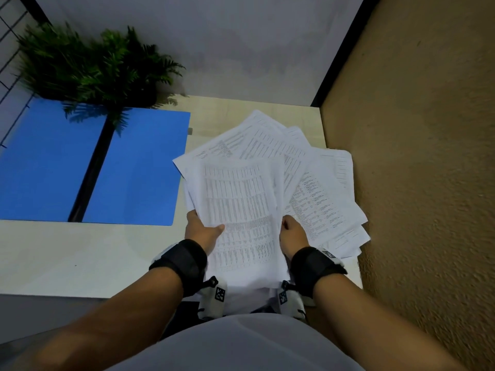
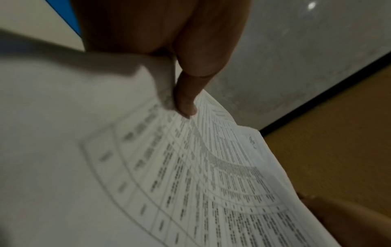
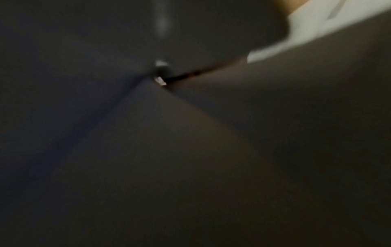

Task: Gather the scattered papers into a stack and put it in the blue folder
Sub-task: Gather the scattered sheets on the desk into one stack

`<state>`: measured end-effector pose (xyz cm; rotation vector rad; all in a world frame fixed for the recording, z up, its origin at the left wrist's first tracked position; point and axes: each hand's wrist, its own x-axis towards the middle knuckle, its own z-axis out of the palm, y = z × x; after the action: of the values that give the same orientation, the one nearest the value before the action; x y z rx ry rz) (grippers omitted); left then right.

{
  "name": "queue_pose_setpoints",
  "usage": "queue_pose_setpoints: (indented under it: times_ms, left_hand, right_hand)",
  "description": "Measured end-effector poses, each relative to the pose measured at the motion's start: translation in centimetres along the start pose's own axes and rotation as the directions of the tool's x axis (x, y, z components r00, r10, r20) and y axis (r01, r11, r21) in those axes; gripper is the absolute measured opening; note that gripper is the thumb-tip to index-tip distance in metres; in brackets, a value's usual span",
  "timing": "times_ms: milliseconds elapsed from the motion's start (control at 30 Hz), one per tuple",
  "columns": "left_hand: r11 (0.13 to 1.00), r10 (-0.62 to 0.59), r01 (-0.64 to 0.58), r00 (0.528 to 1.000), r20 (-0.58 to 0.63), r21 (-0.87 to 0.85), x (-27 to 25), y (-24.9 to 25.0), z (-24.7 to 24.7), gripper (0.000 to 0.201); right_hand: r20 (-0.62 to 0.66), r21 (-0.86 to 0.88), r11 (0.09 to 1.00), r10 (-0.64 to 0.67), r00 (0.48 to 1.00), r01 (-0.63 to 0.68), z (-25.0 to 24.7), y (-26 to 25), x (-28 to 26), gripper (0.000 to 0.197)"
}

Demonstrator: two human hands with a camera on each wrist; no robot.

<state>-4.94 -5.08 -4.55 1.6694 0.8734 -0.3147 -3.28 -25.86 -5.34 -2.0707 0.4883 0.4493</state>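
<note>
**deskjockey:** White printed papers (image 1: 242, 210) all over the right side of the table (image 1: 80, 253), fanned out and not squared up yet. Looks to me like we're mid-gather. Left hand (image 1: 201, 229) pinches the left edge of the top bundle, thumb on top, and the left wrist view shows a fingertip (image 2: 186, 108) pressed on the sheet. Right hand (image 1: 292, 232) is on the right edge, fingers tucked under the sheets, so I'd say it's gripping, but its wrist view is just dark.

**paperpusher:** And the blue folder (image 1: 139, 167)?

**deskjockey:** Lying open and flat to the left of the pile, near but not touching, partly under a fern (image 1: 88, 62) at the far left. Next move, my guess: pull in the sheets splayed far and right, tap the edges flush, then carry the stack left onto the folder.
</note>
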Motion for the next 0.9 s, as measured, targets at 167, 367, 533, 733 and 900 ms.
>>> queue_pose_setpoints:
  times_ms: [167, 367, 533, 733, 900]
  left_hand:
    - [0.998, 0.009, -0.014, 0.997, -0.074, -0.069, 1.4, -0.5, -3.0, 0.038]
    - [0.997, 0.013, -0.016, 0.999, -0.043, -0.074, 2.3, 0.0, -5.2, 0.038]
    - [0.993, 0.057, -0.06, 0.998, -0.026, -0.106, 1.7, 1.2, -5.3, 0.037]
    - [0.986, 0.064, -0.063, 0.998, 0.005, -0.156, 2.1, 1.3, -4.9, 0.041]
    - [0.999, 0.035, -0.035, 0.999, 0.002, 0.038, 2.6, 0.7, -3.7, 0.042]
  right_hand:
    - [-0.321, 0.195, 0.978, 0.137, 0.937, -0.076, -1.3, -2.3, 2.4, 0.025]
    - [0.056, 0.514, 0.804, 0.317, 0.947, -0.3, 0.0, -4.5, 4.1, 0.042]
    - [-0.153, 0.386, 0.878, 0.363, 0.919, -0.282, -1.1, -4.4, 2.8, 0.047]
    - [-0.295, 0.151, 0.855, 0.519, 0.802, -0.497, -6.0, 1.7, 0.1, 0.047]
    - [-0.321, 0.655, 0.733, 0.491, 0.81, -0.184, -4.8, 2.4, 0.6, 0.052]
